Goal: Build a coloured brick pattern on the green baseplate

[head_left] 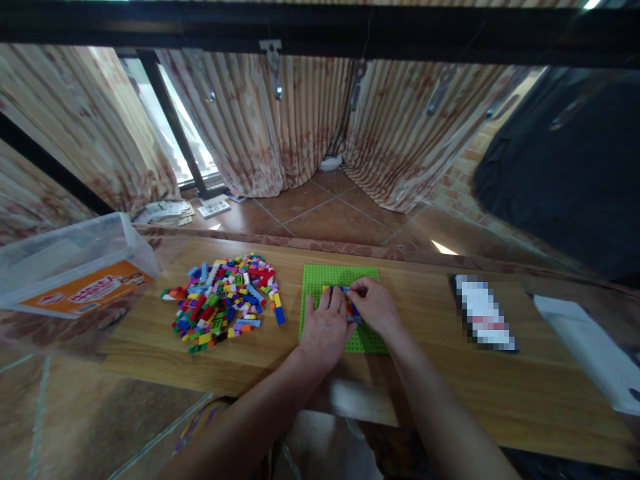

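A green studded baseplate (pixel 367 341) lies on the wooden table in front of me. On its middle stands a small build of toy bricks (pixel 350 309), with blue, yellow and orange showing between my hands. My left hand (pixel 326 328) rests over the left part of this build, fingers stretched out and lying on it. At the build's upper right edge, my right hand (pixel 373 303) has thumb and forefinger pinched together. Whatever is between those fingertips is too small and covered to make out. Much of the build is hidden under my hands.
A pile of loose colourful bricks (pixel 220 303) spreads left of the baseplate on the wooden table (pixel 425 373). Beyond it stands a clear plastic tub (pixel 75 267) with an orange label. To the right lie a pixelated dark-edged object (pixel 484 313) and a white flat object (pixel 585 347).
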A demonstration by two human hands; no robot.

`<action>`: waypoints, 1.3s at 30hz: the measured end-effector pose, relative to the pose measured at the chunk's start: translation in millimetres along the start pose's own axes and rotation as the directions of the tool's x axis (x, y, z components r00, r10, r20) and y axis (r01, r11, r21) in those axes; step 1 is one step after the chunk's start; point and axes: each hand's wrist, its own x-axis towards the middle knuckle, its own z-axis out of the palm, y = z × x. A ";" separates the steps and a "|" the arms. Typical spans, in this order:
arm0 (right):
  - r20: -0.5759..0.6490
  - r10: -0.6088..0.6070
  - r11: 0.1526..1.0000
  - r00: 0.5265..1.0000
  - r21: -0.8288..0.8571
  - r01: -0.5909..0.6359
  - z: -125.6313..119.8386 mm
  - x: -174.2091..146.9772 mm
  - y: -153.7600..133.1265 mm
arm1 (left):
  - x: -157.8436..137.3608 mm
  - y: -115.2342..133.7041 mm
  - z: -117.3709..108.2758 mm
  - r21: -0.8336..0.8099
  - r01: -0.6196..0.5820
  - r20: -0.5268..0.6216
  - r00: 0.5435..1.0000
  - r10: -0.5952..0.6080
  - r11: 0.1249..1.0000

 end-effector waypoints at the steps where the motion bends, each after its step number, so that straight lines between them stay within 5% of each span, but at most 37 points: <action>1: -0.001 -0.004 1.000 1.000 0.001 0.004 -0.1 -0.2 -0.5 | -0.1 -0.2 -0.6 0.003 -0.001 0.001 1.000 0.001 1.000; 9: 0.008 -0.034 0.999 0.999 0.033 0.034 -6.3 -3.6 0.8 | -4.4 -16.6 11.4 -0.210 -0.054 -0.101 0.994 0.033 0.976; 16: -0.026 0.001 1.000 1.000 0.031 0.000 -21.4 -0.4 -0.2 | 2.1 -30.0 4.1 -0.376 0.082 -0.074 0.990 -0.117 0.923; 27: 0.003 -0.020 0.998 1.000 -0.051 0.020 -13.2 -6.5 -8.7 | 11.1 -22.8 1.8 -0.296 0.074 -0.089 0.990 -0.105 0.952; 34: -0.114 0.031 0.999 0.993 -0.014 -0.032 -30.3 2.4 0.5 | 8.5 -23.1 -6.6 -0.366 0.133 0.032 0.991 -0.131 0.921; 39: -0.025 0.137 0.977 0.990 -0.162 -0.139 -44.7 5.1 11.8 | 6.5 -36.6 -15.9 -0.440 0.131 0.154 0.986 -0.069 0.889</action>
